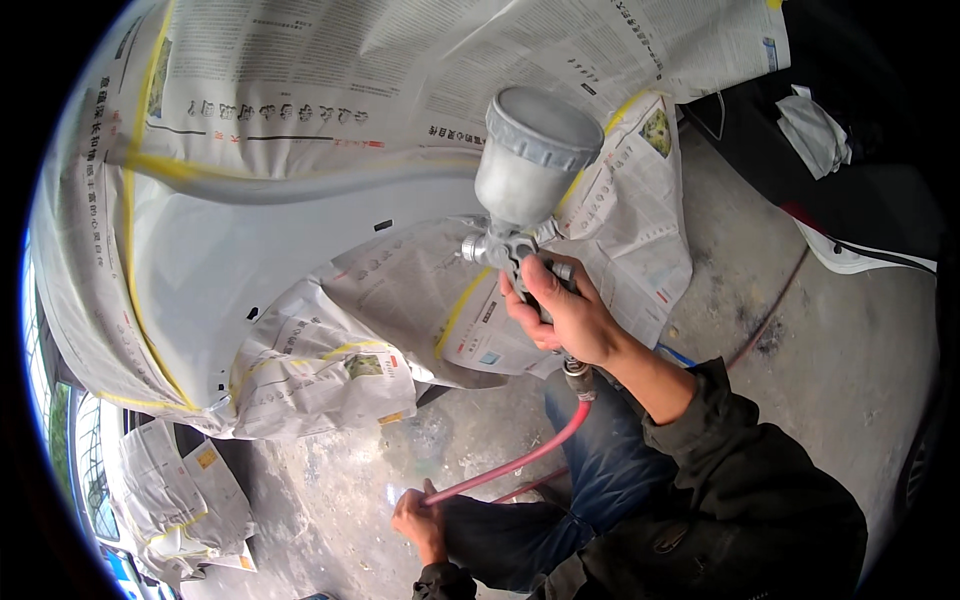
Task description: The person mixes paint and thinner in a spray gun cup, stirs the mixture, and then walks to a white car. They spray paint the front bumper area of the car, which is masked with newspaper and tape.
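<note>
My right hand (570,308) is closed round the handle of a spray gun (510,250), with a large grey paint cup (535,160) on top. The gun's nozzle points left, toward a car's pale grey body panel (230,260) bordered by masking paper. From the fitting under the handle, a red air hose (520,458) curves down to the left. My left hand (418,522) is closed round that hose, low beside my knee. Whether the trigger is pulled cannot be made out.
Newspaper sheets (400,80) held with yellow tape (135,280) cover the car round the panel, some hanging loose to the floor. A second papered shape (160,490) stands at lower left. At right is a dark car part (870,170) with crumpled paper (815,135). More hose (775,315) crosses the concrete floor.
</note>
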A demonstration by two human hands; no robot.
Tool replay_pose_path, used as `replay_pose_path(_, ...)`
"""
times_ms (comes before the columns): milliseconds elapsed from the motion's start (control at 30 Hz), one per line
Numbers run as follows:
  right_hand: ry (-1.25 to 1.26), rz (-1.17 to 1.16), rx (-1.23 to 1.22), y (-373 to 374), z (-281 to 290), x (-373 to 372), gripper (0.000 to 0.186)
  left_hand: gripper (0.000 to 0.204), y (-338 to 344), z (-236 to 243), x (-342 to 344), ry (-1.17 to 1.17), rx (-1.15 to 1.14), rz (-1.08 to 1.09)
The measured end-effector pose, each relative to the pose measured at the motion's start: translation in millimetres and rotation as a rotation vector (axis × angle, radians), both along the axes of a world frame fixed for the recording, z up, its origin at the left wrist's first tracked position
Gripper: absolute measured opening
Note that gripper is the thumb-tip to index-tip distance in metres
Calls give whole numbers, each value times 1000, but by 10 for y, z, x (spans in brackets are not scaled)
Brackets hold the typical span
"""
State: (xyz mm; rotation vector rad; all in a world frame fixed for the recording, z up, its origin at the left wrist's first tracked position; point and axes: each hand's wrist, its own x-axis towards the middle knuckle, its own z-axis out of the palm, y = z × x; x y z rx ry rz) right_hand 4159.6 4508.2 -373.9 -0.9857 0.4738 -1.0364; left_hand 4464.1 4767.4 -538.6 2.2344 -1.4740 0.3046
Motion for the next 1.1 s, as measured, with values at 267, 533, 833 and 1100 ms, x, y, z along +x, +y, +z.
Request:
replay_pose_path(267, 106, -297, 215, -32, -413, -169, 51, 37, 21, -31, 32, 7, 37, -8)
replay_pose_path(533, 219, -349, 142, 111, -81, -17, 48, 37, -59, -21, 105, 9, 4, -43)
replay_pose_path(833, 235, -148, -36, 287, 606, 537, 44, 38, 143, 86, 266, 65, -135, -12)
replay_pose_path(1100, 221, 131, -98, 397, 923, 796, 48, 39, 306, 205, 337, 93, -180, -8)
